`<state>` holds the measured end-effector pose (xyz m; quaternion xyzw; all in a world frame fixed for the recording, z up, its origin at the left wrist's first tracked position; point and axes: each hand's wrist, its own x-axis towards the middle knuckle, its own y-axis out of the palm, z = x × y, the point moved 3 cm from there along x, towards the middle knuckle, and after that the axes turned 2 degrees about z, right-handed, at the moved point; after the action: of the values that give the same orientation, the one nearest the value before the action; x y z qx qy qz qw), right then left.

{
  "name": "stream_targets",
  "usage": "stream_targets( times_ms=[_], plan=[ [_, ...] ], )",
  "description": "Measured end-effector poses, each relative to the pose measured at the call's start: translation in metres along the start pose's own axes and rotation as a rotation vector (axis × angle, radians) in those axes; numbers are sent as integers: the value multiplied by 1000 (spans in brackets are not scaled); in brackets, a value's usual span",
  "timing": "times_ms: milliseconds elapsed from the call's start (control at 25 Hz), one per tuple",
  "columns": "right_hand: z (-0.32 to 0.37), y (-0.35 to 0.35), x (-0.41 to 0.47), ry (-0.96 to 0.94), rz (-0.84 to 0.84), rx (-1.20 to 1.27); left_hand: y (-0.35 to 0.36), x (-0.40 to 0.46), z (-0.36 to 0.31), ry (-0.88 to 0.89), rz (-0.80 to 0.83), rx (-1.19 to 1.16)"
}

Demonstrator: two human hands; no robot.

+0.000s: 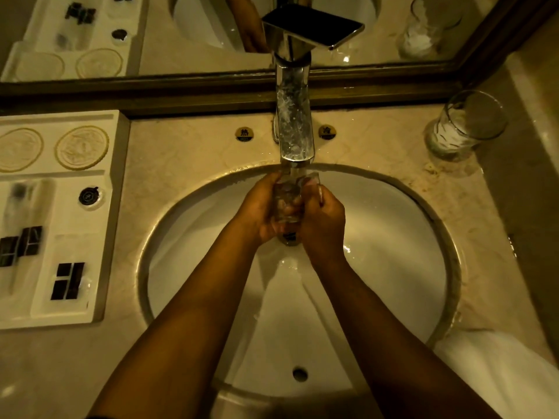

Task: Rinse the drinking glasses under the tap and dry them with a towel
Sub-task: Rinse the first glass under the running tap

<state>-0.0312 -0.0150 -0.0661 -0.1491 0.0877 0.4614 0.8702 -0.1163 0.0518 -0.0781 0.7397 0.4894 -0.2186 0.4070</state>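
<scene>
I hold one glass (286, 204) over the middle of the basin (393, 237), directly under the tap (295, 128). My left hand (260, 210) wraps its left side and my right hand (322, 225) wraps its right side; both are closed on the glass, fingers pressed to its wall. Water runs from the spout over the glass and drains down the bowl toward me.

The glass's long axis runs away from me, roughly in line with the tap. Which end is the mouth I cannot tell; hands and water blur it. Both hands are equally near, one on each side, so either can keep the grip for the next move.

Step in hand, as I judge it: rinsing the first glass. Drying has not begun.

The towel (496, 367) lies at the near right edge of the desk (187, 152), just beside the basin rim and nearer my right hand. A second glass (467, 124) stands upright at the far right corner of the desk, well apart from the hands, with something white inside; what it is I cannot tell. A white tray (115, 189) of toiletries sits along the left edge.

The coming move likely calls for carrying the glass rightward and toward me, to the towel. Risk: the glass is wet and may slip over the hard basin.
</scene>
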Motion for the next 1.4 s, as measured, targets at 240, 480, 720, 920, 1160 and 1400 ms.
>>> stream_targets(
  times_ms=[240, 480, 720, 920, 1160, 1400],
  plan=[
    [8, -1, -4, -420, 465, -600, -10, 14, 1, 97, -76, -76],
    [-5, -2, -4, -628, 596, -1013, -39, 21, 3, 35, -93, 86],
    [11, 10, -17, -551, 815, -920, -43, 13, -2, -195, -64, 275],
    [15, 15, -19, 123, 614, -49, -38, 24, 2, 155, -90, -30],
    [14, 14, -12, 369, 623, 369, -28, 29, 10, 175, -166, 61],
    [9, -12, 6, -705, 768, -1124, -27, 20, -1, -153, -88, 262]
  ],
)
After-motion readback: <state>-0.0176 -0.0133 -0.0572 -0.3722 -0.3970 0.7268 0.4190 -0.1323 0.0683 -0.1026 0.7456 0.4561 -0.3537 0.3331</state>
